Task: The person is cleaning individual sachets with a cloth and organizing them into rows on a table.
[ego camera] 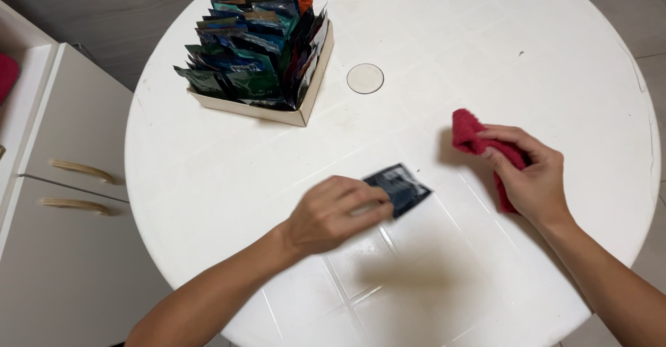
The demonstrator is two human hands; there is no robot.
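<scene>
My left hand (331, 212) pinches a small dark flat sachet (401, 186) by its near edge, just above the white round table (499, 63). My right hand (531, 177) is closed around a red cloth (468, 133), which bunches out past my fingers toward the left and rests on the tabletop. The sachet lies between my two hands, about a hand's width left of the cloth.
A cream cardboard box (291, 115) packed with several upright dark sachets stands at the table's far left. A round plastic plug (365, 78) sits in the table's centre. White cabinet drawers with pale handles (76, 174) stand left of the table.
</scene>
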